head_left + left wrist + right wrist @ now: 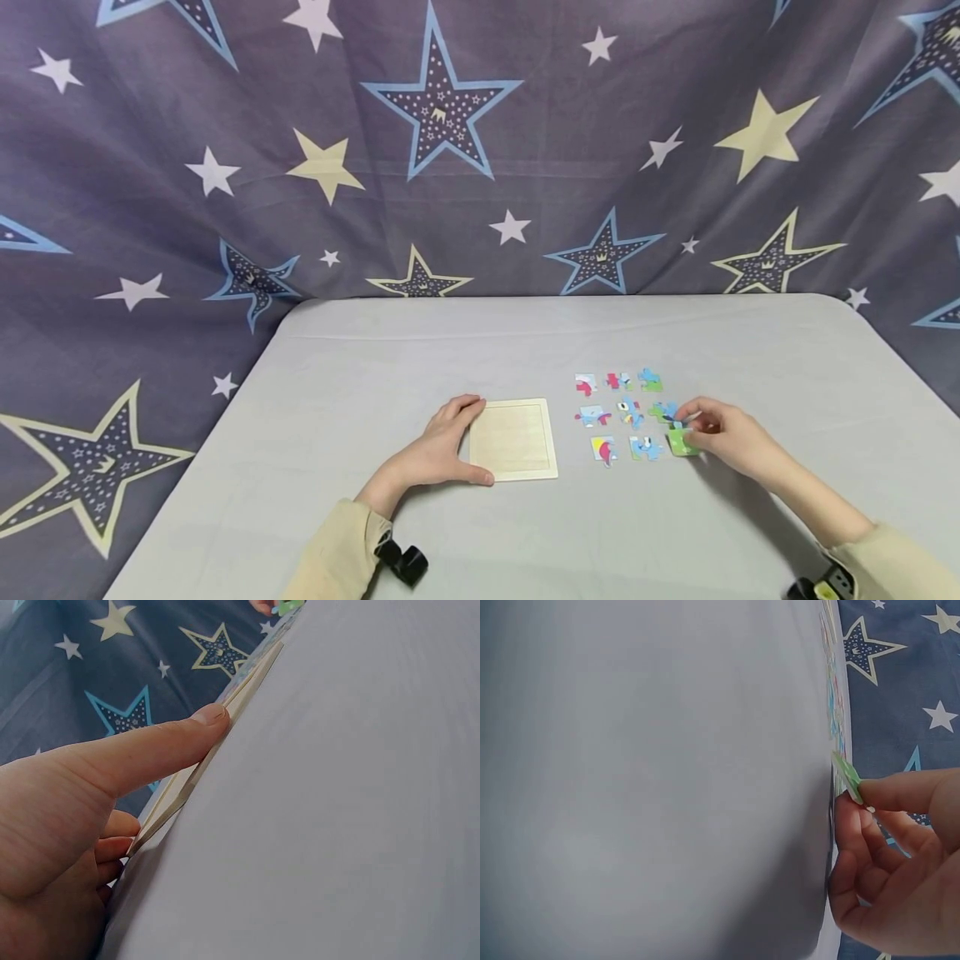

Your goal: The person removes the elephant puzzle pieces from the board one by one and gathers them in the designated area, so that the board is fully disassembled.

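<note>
A square, light wooden puzzle tray [513, 442] lies flat on the table, its bottom bare. My left hand [444, 450] grips its left side, the thumb at the near edge and the fingers at the far left corner; in the left wrist view the thumb [169, 746] lies against the tray's rim [251, 682]. My right hand [731, 437] pinches a green jigsaw piece [681, 443] between thumb and fingers. In the right wrist view this piece [847, 778] is tilted up. The fingertips partly cover a blue-and-green piece [663, 412] just beyond it.
Several loose jigsaw pieces lie in rough rows right of the tray, among them a yellow-and-red one [603, 450], a blue one [645, 448] and a blue-and-green one [650, 381]. A grey cloth covers the table [420, 350]. Behind it hangs a star-patterned curtain [555, 150].
</note>
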`<control>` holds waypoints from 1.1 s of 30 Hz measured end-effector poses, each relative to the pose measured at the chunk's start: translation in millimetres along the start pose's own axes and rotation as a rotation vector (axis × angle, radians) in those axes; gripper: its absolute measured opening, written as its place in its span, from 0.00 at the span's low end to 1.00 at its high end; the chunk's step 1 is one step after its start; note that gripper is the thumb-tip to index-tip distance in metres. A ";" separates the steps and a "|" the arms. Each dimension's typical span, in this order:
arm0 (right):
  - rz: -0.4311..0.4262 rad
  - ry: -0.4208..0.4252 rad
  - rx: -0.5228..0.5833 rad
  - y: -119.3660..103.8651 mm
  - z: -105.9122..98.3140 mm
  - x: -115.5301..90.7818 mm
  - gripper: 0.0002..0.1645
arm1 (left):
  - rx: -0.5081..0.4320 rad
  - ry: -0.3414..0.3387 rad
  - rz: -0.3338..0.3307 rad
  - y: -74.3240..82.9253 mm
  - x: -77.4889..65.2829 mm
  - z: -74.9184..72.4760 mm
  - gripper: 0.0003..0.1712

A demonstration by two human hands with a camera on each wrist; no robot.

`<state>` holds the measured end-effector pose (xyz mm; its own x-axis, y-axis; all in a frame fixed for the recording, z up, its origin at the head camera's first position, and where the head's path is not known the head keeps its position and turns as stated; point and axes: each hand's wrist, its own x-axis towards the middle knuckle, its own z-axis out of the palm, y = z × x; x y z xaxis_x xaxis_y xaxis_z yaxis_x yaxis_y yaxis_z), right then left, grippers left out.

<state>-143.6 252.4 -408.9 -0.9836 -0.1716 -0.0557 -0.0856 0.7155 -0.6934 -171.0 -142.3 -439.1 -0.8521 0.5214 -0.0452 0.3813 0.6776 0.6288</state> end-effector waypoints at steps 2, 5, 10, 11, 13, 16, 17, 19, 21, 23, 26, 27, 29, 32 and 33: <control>0.006 -0.010 -0.002 1.0 0.3 -0.7 0.13 | 0.000 -0.002 0.000 0.3 0.0 -0.1 0.63; 0.011 -0.020 -0.003 2.8 0.5 -1.8 0.14 | -0.003 -0.003 -0.003 0.8 0.0 -0.3 0.63; 0.013 -0.023 -0.007 6.2 1.0 -3.0 0.15 | -0.003 -0.007 -0.011 1.5 -0.2 -0.3 0.63; 0.016 -0.022 -0.009 6.8 1.0 -2.9 0.15 | -0.004 -0.007 -0.011 1.5 -0.2 -0.2 0.63; 0.020 -0.019 -0.013 7.8 1.0 -2.6 0.14 | -0.007 -0.008 -0.010 1.6 -0.1 0.1 0.63; 0.020 -0.017 -0.025 9.1 1.2 -1.6 0.14 | -0.004 -0.008 -0.008 1.1 0.1 0.6 0.63; 0.021 -0.015 -0.024 9.3 1.3 -1.4 0.14 | -0.004 -0.008 -0.007 0.8 0.2 0.7 0.63; 0.016 -0.007 -0.029 9.6 1.7 -1.2 0.14 | -0.001 -0.008 -0.006 0.4 0.2 0.9 0.64; 0.014 0.002 -0.032 9.8 2.0 -1.4 0.14 | -0.003 -0.008 -0.007 -0.1 0.0 1.0 0.64; 0.018 0.011 -0.032 9.7 2.1 -1.6 0.14 | -0.006 -0.007 -0.007 -0.3 -0.2 1.1 0.64; 0.027 0.013 -0.033 10.2 2.3 -1.5 0.14 | -0.006 -0.006 -0.006 -0.5 -0.3 1.2 0.64; 0.030 0.012 -0.031 10.6 2.5 -1.3 0.14 | -0.006 -0.006 -0.005 -0.6 -0.4 1.2 0.64; 0.037 0.009 -0.026 11.2 2.8 -0.9 0.14 | -0.005 -0.005 -0.004 -0.7 -0.3 1.2 0.64; 0.038 0.005 -0.025 12.0 3.2 -0.4 0.14 | -0.008 -0.003 0.000 -0.9 -0.1 1.4 0.63; 0.040 0.003 -0.023 12.0 3.3 -0.4 0.14 | -0.008 -0.003 0.000 -0.9 0.0 1.5 0.63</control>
<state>-143.7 258.9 -419.6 -0.9867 -0.1408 -0.0810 -0.0499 0.7373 -0.6737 -170.8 -142.2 -440.9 -0.8510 0.5230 -0.0470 0.3787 0.6734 0.6349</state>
